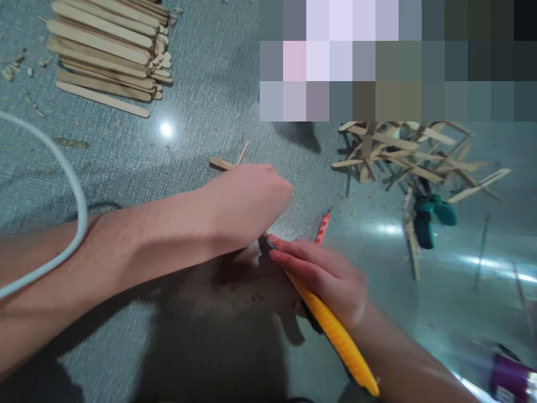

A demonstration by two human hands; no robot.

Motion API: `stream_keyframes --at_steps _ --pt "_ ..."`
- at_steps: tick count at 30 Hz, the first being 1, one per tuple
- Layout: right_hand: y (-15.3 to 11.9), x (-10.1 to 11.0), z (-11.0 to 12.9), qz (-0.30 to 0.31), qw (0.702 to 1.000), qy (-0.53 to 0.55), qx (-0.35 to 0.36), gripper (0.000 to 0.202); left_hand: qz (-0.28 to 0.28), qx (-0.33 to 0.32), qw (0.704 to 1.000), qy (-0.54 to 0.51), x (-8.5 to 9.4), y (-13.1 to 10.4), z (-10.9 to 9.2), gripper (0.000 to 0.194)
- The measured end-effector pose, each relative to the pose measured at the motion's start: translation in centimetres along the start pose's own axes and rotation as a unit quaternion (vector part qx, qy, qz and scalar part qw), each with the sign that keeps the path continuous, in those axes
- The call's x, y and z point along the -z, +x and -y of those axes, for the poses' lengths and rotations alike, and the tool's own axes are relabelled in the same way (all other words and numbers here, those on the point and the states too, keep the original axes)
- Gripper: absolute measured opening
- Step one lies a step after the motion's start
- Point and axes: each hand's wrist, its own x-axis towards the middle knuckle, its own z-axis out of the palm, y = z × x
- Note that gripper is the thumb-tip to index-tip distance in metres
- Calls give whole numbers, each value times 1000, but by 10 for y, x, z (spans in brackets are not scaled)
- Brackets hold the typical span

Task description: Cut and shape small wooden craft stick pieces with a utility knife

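Near the middle of the head view, my left hand [255,198] is closed, its back to the camera, over wooden sticks [221,163] whose ends show beyond the knuckles. Its fingertips are hidden. My right hand [323,274], to the lower right, is closed around a yellow-handled tool [339,333]. The front end of that tool meets a small piece at the lower edge of my left hand; the contact is too blurred to make out. A red patterned pen-like object [323,226] lies just above my right hand.
A pile of flat wooden sticks [104,47] lies at the upper left, with small chips beside it. A lattice of joined sticks [406,148] stands at the upper right, near a green-handled tool [424,218]. A white cable [79,196] loops at the left. A purple object [509,378] sits lower right.
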Motion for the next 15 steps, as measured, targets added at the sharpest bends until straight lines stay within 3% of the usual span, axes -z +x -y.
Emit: stream_keyframes --at_steps 7,15 --pt "-4 -4 -12 -38 989 -58 129 13 26 8 999 -20 2 0 -1 25" --pt "1 -5 -7 -48 987 -70 135 11 36 5 999 -19 4 6 4 26"
